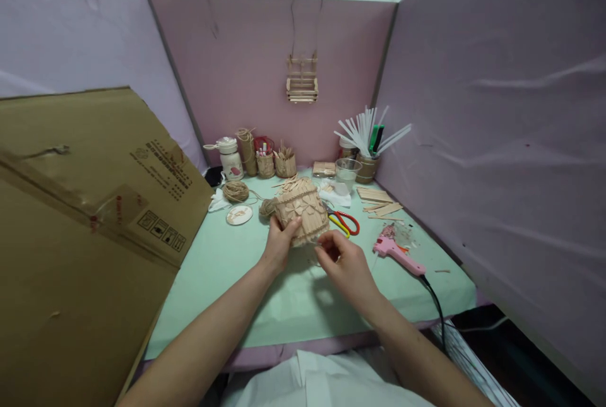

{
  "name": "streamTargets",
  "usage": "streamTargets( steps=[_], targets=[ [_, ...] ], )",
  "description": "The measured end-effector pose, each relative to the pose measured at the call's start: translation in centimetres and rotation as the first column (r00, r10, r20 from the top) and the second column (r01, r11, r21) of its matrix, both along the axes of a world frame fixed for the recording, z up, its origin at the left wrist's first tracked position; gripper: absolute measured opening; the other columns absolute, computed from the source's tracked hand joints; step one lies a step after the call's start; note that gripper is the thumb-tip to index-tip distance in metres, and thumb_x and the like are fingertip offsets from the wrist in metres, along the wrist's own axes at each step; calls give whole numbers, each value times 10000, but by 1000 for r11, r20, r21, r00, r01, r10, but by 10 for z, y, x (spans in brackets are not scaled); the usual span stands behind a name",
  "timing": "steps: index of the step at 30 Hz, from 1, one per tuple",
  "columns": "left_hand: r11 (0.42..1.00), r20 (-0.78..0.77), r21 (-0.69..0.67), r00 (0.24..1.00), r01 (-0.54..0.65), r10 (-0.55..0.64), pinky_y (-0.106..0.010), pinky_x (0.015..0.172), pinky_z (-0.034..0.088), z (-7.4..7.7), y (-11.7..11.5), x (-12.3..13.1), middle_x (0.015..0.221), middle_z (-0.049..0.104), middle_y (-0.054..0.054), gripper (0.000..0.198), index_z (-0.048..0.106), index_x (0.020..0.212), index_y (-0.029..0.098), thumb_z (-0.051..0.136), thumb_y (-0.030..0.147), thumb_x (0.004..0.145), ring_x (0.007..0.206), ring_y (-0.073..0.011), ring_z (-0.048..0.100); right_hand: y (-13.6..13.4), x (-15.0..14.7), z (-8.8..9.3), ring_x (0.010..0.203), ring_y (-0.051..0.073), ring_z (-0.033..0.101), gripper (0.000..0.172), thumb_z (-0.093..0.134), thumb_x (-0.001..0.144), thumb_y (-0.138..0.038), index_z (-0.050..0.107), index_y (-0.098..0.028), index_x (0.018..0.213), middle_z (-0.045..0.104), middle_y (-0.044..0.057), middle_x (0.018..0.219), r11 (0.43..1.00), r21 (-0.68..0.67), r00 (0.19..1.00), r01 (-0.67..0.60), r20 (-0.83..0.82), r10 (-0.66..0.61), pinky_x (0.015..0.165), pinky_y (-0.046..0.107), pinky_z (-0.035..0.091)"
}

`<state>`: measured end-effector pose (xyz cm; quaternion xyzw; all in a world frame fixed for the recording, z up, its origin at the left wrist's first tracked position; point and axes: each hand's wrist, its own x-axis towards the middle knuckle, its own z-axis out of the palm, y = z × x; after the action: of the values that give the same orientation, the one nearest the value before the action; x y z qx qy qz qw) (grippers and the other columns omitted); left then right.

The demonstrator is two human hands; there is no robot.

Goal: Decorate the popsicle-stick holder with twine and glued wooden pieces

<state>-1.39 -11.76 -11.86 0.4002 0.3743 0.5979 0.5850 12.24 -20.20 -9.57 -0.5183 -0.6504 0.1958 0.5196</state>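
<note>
My left hand (279, 246) grips a small pot covered in wooden craft sticks (310, 221), thumb on its near side. The pot is tilted, with a flower shape made of wood pieces and a rope-like trim along its edges. At the pot's lower right edge, the fingers of my right hand (343, 262) are pinched together; whatever they hold is too small to make out, though a thin pale strand shows near the fingertips. Red and yellow-handled scissors (348, 223) lie just right of the pot, the blades partly hidden. A pink glue gun (398, 255) rests farther right.
A large cardboard box (95, 218) stands along the left side. Behind are a twine ball (235, 191), a white bottle (231, 161), stick-filled pots (285, 164) and a cup of white strips (367, 169). The glue gun's cord (438, 306) drops over the front edge.
</note>
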Motion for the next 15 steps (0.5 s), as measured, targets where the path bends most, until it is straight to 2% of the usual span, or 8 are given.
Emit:
streamTargets(
  steps=[4,9,12,15],
  targets=[
    [1000,-5,-3,1000,-23,23,-397,957,509,1,0,1,1248,614,-89,581,502,1160,235,789,374,674,1118,-248,618,-4,-12,-4,559,128,551,45,585,784,-230,614,-206,809,608,-28,633,981,-153,985,-117,-145,95,527,236,440],
    [996,-76,49,994,-75,79,-393,975,484,-3,0,1,1205,623,-87,601,498,1157,234,803,369,658,1098,-237,619,2,-30,-23,530,139,573,61,613,761,-261,583,-214,786,595,-41,589,925,-273,920,-265,-359,157,501,251,483],
    [994,-118,68,988,-90,98,-399,998,464,-2,1,0,1204,619,-97,630,495,1146,218,826,353,628,1127,-257,603,5,-38,-30,574,143,602,41,585,796,-247,589,-208,806,625,-29,622,927,-253,920,-278,-346,182,560,262,508],
    [993,-174,70,979,-95,106,-411,1012,453,-2,0,0,1226,605,-121,664,481,1144,197,843,344,607,1155,-279,584,2,-39,-28,667,151,641,87,552,826,-189,620,-201,879,692,1,739,940,-196,949,-280,-203,240,633,266,508]
  ],
)
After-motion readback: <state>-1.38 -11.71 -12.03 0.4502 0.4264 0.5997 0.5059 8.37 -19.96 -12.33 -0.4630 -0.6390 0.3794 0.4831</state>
